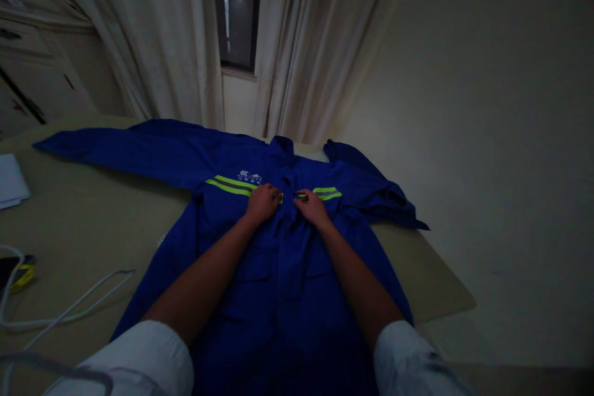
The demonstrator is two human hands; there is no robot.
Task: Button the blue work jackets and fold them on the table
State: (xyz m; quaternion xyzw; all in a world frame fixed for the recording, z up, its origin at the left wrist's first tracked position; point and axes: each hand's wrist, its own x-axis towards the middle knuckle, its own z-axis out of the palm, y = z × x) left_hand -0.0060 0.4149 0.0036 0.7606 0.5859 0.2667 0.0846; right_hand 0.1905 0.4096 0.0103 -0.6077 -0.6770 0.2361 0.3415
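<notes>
A blue work jacket (278, 272) with yellow-green reflective stripes (229, 185) lies front-up on a bed (83, 223), collar toward the window. One sleeve stretches out to the left; the other lies bunched at the bed's right edge. My left hand (262, 203) and my right hand (312, 206) rest on the chest on either side of the front placket, fingers pinching the fabric at the stripe. I cannot tell whether they hold a button or only cloth.
White cables (69, 306) and a dark device with a yellow band (18, 272) lie on the bed at left. A white folded item (10, 182) sits at the far left edge. Curtains (297, 49) frame a dark window (237, 9) behind. A bare wall is on the right.
</notes>
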